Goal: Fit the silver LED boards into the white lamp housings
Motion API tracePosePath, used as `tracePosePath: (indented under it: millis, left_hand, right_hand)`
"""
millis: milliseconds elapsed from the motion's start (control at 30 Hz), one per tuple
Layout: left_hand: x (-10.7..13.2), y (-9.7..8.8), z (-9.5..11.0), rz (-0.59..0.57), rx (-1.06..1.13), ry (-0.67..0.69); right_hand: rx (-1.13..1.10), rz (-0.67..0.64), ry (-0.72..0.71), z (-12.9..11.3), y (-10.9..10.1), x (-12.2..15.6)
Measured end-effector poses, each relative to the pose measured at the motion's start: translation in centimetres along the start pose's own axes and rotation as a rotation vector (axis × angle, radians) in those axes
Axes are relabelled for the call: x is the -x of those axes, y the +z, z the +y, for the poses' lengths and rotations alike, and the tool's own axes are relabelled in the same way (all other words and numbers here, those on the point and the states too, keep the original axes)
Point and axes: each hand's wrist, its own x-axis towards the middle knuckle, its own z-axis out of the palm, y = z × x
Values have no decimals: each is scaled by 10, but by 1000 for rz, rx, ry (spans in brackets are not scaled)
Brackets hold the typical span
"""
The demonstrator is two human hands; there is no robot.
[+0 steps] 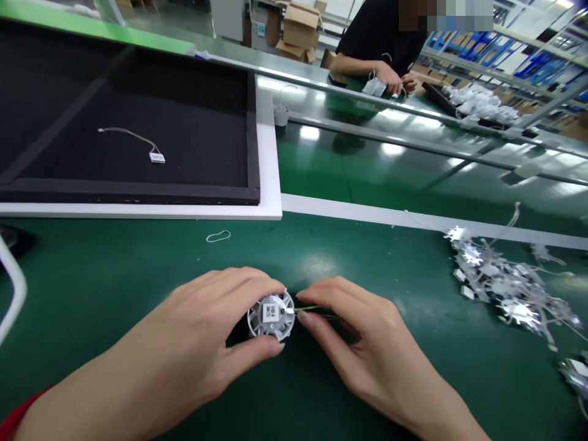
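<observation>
While L hand (215,321) grips the round white housing (277,329) by its rim, just nearer the wearer than the black tray (184,190)'s R corner, its label (271,313) faces up; long axis unclear end-on. Wires (309,308) exit R, approx. parallel to tray's near edge, btwn R hand (356,327)'s thumb + index; can't tell if pinched.

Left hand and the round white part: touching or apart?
Touching. The head view shows the left hand holding the round white part between index finger at its upper edge and thumb at its lower.
</observation>
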Motion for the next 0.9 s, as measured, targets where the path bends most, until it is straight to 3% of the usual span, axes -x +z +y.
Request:
tracePosePath:
  millis: [167, 400, 600, 900]
  left_hand:
    - [-1, 1, -2, 0, -6, 11]
    - [1, 0, -10, -52, -23, 47]
    - [2, 7, -13, 9, -43, -49]
    - [7, 3, -14, -91, -196, 60]
  right_hand:
    - [221, -71, -190, 8, 1, 3]
    - [245, -50, -146, 5, 1, 0]
    - [508, 14, -307, 2, 2, 0]
    - [560, 59, -398, 6, 5, 1]
